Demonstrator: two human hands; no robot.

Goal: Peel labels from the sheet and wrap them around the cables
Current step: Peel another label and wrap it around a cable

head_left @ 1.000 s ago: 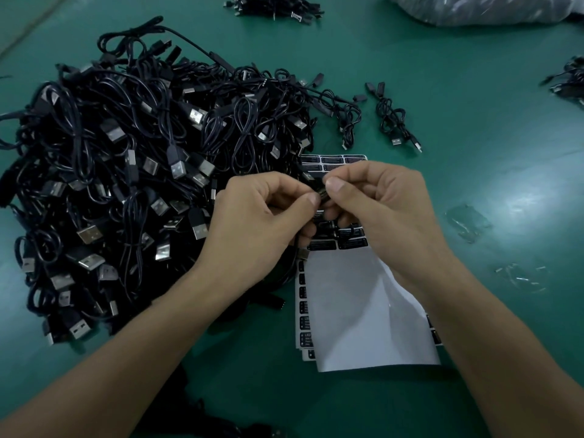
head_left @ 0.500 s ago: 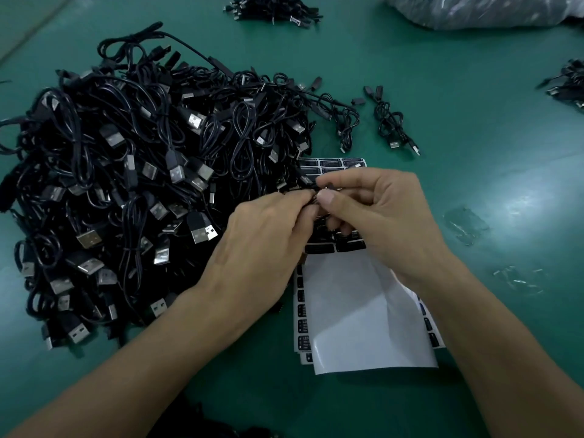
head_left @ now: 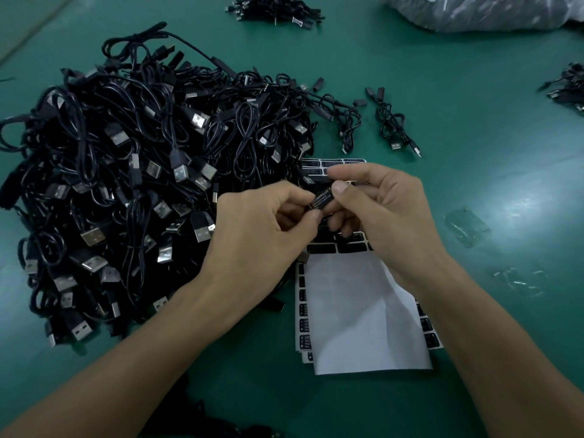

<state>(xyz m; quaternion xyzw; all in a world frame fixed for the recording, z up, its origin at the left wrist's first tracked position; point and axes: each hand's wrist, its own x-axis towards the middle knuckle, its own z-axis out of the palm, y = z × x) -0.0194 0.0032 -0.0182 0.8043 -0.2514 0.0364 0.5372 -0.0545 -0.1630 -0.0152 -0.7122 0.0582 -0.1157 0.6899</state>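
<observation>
A small black label (head_left: 321, 198) with pale print sits between my two hands, above the label sheet (head_left: 354, 305). My left hand (head_left: 262, 235) pinches its lower left end with thumb and fingers. My right hand (head_left: 382, 210) pinches its upper right end, thumb on top. Whether a cable runs under the label is hidden by my fingers. The sheet lies flat on the green table (head_left: 474, 137), white where labels are gone, with black labels left along its edges and top. A big heap of black USB cables (head_left: 142, 184) fills the left.
Loose single cables (head_left: 392, 121) lie behind the sheet. More cable bundles sit at the far top (head_left: 278, 11) and right edge (head_left: 568, 86). A clear plastic bag (head_left: 474, 11) is at the top right. Bits of clear film (head_left: 466, 226) lie right of my right hand.
Both hands have turned and shifted slightly, and the label's printed face now shows between my thumbs. The sheet and cable heap lie as before.
</observation>
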